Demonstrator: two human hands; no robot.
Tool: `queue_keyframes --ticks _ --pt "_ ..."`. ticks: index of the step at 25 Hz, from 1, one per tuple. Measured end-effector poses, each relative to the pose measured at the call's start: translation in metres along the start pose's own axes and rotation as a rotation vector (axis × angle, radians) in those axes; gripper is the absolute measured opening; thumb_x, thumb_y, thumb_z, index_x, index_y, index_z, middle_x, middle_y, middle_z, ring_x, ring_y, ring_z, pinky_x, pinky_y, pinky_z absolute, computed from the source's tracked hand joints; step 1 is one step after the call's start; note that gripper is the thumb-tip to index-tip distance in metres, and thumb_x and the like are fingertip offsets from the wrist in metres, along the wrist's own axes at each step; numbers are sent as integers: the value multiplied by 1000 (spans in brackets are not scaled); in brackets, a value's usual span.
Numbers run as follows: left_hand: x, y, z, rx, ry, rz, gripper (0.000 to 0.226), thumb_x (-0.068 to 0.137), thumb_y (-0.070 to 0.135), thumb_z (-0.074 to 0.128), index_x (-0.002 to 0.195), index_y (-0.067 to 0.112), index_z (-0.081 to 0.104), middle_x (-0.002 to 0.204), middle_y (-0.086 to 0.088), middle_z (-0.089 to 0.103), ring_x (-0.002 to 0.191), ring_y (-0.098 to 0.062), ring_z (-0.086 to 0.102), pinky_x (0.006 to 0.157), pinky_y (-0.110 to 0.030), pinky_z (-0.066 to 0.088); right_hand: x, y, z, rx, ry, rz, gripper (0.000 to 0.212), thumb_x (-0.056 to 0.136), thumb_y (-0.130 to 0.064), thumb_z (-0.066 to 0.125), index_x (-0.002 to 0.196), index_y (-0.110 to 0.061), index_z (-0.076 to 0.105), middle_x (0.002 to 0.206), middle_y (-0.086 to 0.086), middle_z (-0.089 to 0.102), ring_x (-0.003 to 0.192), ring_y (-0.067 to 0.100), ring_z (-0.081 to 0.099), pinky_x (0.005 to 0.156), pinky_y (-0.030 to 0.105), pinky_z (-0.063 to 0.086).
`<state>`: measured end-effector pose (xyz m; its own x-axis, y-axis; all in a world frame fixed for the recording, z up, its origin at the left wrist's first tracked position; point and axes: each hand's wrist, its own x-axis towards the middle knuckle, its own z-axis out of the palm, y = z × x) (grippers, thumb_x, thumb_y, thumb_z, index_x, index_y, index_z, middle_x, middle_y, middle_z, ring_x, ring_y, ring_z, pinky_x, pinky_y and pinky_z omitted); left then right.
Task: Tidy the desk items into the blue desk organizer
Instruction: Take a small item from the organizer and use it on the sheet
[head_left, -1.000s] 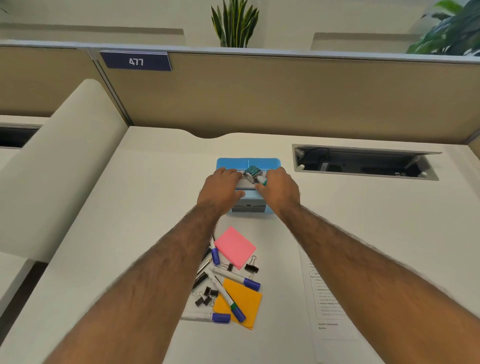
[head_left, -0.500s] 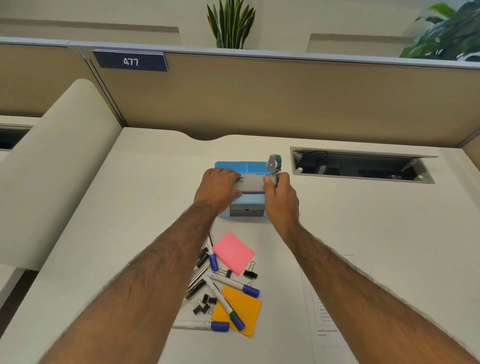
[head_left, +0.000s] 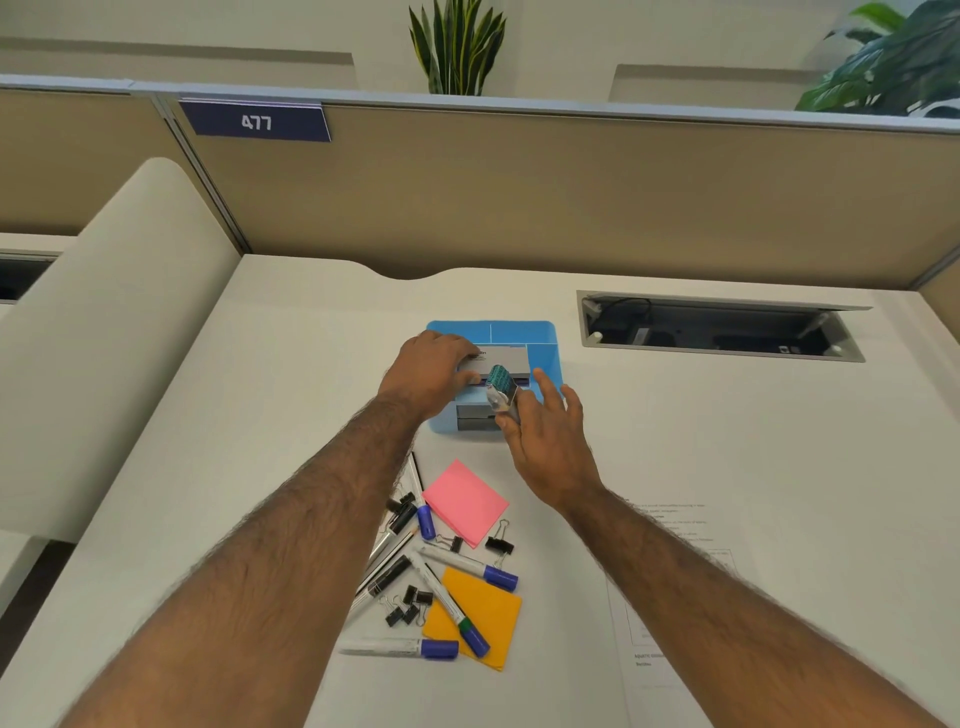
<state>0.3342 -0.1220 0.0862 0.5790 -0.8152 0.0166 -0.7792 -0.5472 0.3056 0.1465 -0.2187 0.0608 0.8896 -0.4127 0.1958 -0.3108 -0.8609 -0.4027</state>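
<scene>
Nearest, both forearms enter from the bottom edge, cut off above the elbow. Between them on the desk lies the loose pile: markers with blue caps, black binder clips, an orange pad and a pink pad. The left forearm covers the pile's left side, so I cannot count the pens there. To the right a printed sheet lies flat; its text is too faint to read.

Further out, my right hand hovers just before the organizer. Thumb and index pinch a small item with a teal top and clear body; I cannot tell what it is. The other fingers are spread and released.

The organizer is light blue with rounded corners and stands mid-desk, beyond the pile. Thin dividers show in its far tray. A grey box sits on it, with dark slots in the front face below. The right hand and the teal item hide part of that front.

My left hand rests palm-down on the organizer's left side, fingers curled against the grey box's left end. Whether they clamp it or only touch it, I cannot tell.

Beyond, a cable hatch is open in the desk. The partition carries a plate reading 477.
</scene>
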Motion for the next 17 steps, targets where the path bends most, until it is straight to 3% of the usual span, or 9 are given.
queue_keyframes --ticks 3,8,12,14,17 --pt "2 -2 -3 -9 -15 4 38 99 39 53 132 22 58 132 2 61 120 -21 48 99 -38 40 5 -3 -4 -8 -46 20 39 103 -42 28 110 -13 53 135 13 58 142 30 34 117 53 21" --pt "13 -1 -9 -81 -32 -85 37 103 45 37 129 26 56 124 -4 66 111 -25 59 89 -42 53 12 -4 -9 2 -99 62 33 105 -37 33 123 -16 51 139 8 55 139 26 38 119 49 18" --pt "21 0 -14 -194 33 -183 34 102 44 41 122 23 60 119 -3 68 99 -19 59 83 -39 53 13 -6 -11 23 -157 96 27 104 -34 35 119 -18 52 133 4 57 132 21 45 119 51 18" --pt "25 -3 -14 -326 95 -251 35 99 45 50 119 19 63 118 -2 68 97 -15 57 83 -34 51 15 -6 -18 47 -117 105 22 103 -30 40 115 -19 54 119 3 61 112 16 54 112 47 30" --pt "27 -4 -15 -447 146 -304 39 95 44 59 116 12 67 111 -3 68 93 -13 56 77 -27 44 23 -7 -38 133 -65 115 19 103 -28 44 115 -17 54 106 3 60 87 13 55 85 39 50"
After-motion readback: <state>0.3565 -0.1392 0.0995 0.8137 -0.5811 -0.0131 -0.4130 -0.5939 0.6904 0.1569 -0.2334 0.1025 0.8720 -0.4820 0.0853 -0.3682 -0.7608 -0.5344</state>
